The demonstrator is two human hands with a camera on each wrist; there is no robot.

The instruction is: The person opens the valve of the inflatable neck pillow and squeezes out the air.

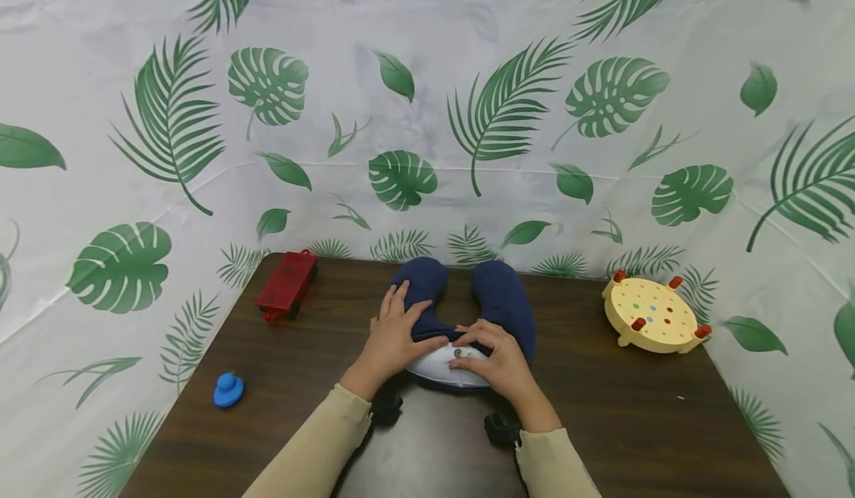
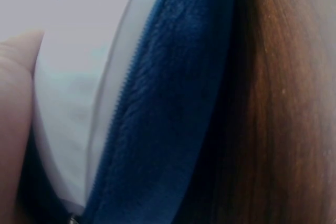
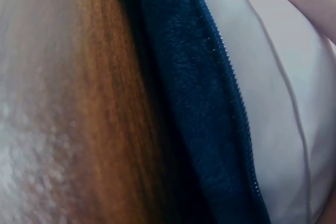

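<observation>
A navy U-shaped neck pillow (image 1: 504, 301) lies on the table, its curved end toward me. The cover is unzipped there, with zipper teeth (image 3: 242, 114) along the edge of the opening, and the white inner (image 1: 430, 364) shows through. A small round brownish piece (image 1: 458, 352) sits on the white part. My left hand (image 1: 394, 335) rests on the pillow's left side, fingers spread and thumb over the white inner. My right hand (image 1: 497, 357) lies on the right of the opening, thumb and forefinger apart on either side of the round piece.
A red toy cart (image 1: 289, 284) stands at the back left of the table (image 1: 601, 424). Nearer on the left is a small blue hat-shaped toy (image 1: 228, 390). At the right lies a round yellow piece with red pegs (image 1: 653, 316). A leaf-print cloth (image 1: 401, 112) hangs behind.
</observation>
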